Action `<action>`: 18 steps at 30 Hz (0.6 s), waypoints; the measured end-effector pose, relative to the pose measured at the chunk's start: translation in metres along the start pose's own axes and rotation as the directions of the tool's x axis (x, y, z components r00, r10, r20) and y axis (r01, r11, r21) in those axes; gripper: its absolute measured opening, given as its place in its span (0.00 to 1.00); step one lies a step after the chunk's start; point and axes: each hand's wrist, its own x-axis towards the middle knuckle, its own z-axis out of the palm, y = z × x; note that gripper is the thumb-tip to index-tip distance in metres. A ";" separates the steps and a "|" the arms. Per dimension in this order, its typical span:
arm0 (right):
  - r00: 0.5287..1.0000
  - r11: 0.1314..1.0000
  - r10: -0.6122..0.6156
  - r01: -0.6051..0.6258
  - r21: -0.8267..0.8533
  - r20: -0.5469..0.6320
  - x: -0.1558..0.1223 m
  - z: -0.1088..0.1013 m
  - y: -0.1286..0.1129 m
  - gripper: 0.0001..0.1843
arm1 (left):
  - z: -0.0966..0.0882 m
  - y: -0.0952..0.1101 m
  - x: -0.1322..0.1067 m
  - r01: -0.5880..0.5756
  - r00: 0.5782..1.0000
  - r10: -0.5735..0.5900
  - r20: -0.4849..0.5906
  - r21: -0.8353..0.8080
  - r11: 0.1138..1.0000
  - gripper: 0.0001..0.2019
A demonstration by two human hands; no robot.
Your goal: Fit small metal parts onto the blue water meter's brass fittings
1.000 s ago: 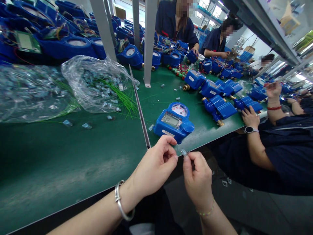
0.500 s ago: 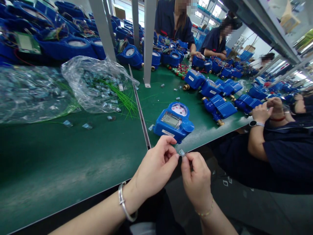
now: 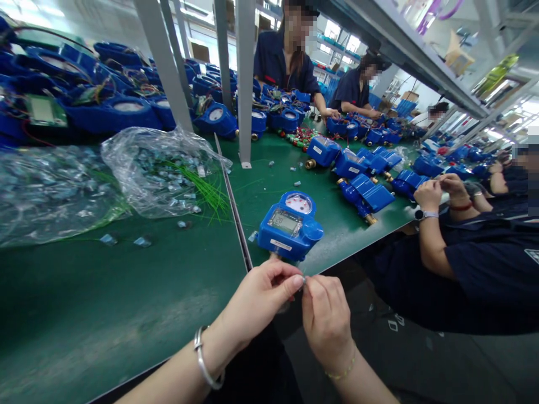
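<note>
My left hand [image 3: 263, 294] and my right hand [image 3: 327, 314] meet at the bench's front edge, fingertips pinched together. Between them is a small clear-and-blue plastic seal [image 3: 304, 279], mostly covered by the fingers. Just beyond my left hand a blue water meter [image 3: 290, 225] stands on the green bench, its round dial and grey display facing up. Similar loose seals [image 3: 142, 242] lie on the bench to the left. A clear plastic bag [image 3: 138, 202] of them lies behind, with green wires [image 3: 204, 188] spilling out.
A metal strip [image 3: 236, 210] divides the green bench top [image 3: 126, 303]. Grey posts [image 3: 245, 84] rise at the back. More blue meters [image 3: 364, 193] lie to the right, others are piled at the back left. Co-workers sit across the bench and at the right, one person's hands [image 3: 440, 191] near the edge.
The view has shifted slightly, so the bench sits lower and more to the left. My fingertips have closed further over the seal, which shows less now.
</note>
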 end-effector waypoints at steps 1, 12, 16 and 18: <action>1.000 1.000 0.008 -0.007 0.017 -0.009 0.001 0.000 -0.002 0.13 | 0.000 0.001 0.000 -0.021 1.000 0.021 -0.014 0.027 0.999 0.09; 0.511 -0.127 0.444 -0.777 0.617 0.736 0.015 0.005 -0.013 0.13 | 0.001 -0.001 -0.005 -0.230 0.971 0.236 0.021 0.330 0.916 0.10; 0.800 0.632 0.593 -0.534 0.562 0.093 0.000 0.043 -0.018 0.13 | -0.010 -0.013 0.004 -0.205 0.972 0.233 -0.043 0.341 0.917 0.11; 0.870 0.895 0.417 -0.341 0.289 -0.263 -0.004 0.059 -0.017 0.15 | -0.017 -0.019 0.009 -0.220 0.968 0.247 -0.031 0.361 0.906 0.13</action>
